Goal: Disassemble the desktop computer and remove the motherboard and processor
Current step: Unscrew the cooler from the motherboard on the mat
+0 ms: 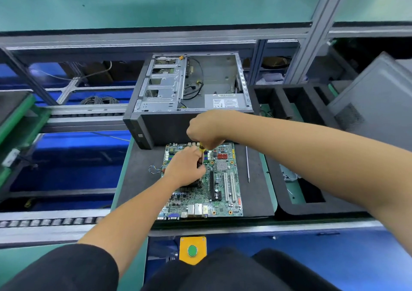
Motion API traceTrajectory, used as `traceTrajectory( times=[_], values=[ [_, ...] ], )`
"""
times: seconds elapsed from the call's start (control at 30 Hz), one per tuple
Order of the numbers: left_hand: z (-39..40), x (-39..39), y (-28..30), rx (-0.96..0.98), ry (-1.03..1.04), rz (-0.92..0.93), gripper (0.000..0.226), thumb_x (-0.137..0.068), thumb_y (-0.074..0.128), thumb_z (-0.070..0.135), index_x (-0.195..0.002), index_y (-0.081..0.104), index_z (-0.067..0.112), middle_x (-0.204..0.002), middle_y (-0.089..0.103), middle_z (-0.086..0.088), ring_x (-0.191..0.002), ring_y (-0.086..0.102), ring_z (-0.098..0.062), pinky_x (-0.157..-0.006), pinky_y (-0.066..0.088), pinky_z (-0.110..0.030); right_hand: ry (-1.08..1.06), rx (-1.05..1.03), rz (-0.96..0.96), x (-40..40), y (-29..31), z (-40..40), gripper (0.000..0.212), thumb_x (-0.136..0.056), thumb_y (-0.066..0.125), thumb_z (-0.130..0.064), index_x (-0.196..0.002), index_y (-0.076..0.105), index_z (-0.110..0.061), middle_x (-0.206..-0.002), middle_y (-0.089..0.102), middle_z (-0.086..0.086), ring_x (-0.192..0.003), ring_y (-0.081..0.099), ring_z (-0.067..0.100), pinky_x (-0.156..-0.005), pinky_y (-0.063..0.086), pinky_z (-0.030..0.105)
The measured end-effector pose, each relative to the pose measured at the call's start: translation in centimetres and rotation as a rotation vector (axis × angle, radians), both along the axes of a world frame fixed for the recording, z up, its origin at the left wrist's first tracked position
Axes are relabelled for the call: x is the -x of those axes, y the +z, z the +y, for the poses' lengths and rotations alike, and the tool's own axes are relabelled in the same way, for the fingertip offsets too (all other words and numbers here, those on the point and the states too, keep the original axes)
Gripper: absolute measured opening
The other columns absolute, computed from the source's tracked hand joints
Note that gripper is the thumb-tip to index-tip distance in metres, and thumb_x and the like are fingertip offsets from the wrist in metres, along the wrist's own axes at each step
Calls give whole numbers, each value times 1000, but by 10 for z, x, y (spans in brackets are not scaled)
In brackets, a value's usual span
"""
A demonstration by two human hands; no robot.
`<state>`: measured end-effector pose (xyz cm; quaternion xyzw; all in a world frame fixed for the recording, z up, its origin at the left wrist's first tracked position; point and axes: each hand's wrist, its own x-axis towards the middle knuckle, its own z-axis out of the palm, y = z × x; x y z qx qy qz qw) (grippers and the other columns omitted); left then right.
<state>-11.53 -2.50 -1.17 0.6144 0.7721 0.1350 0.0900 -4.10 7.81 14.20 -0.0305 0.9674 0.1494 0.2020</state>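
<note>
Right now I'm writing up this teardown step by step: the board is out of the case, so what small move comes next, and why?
Probably keep turning the screwdriver to free the cooler. The motherboard already lies on the mat before the empty case. The right hand grips the yellow handle from above; the left hand steadies the shaft over the cooler, which hides the processor.

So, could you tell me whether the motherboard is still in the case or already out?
Out: the motherboard lies flat on the dark mat in front of the opened case.
</note>
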Motion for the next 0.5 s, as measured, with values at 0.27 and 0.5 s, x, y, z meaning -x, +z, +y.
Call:
traceTrajectory(
  times=[0.27, 0.5],
  values=[
    [3, 0, 1, 34, -21, 68, 16, -82, 50, 33, -80, 53, 18, -84, 49, 1, -77, 47, -18, -68, 41, -32, -540, 470, 18, 0, -8, 6, 39, -94, 39, -14, -59, 52, -1, -46, 57, 9, -41, 60, 22, -49, 52, 27],
    [-2, -4, 6, 4, -19, 73, 18, -81, 55, 28, -68, 49, 17, -66, 34, 6, -68, 40, -17, -60, 34, -32, -119, 134, -63, -5, -4, -3, 18, -90, 56, -18, -104, 50, -8, -72, 49, 5, -59, 44, 19, -48, 29, 29]
  ],
)
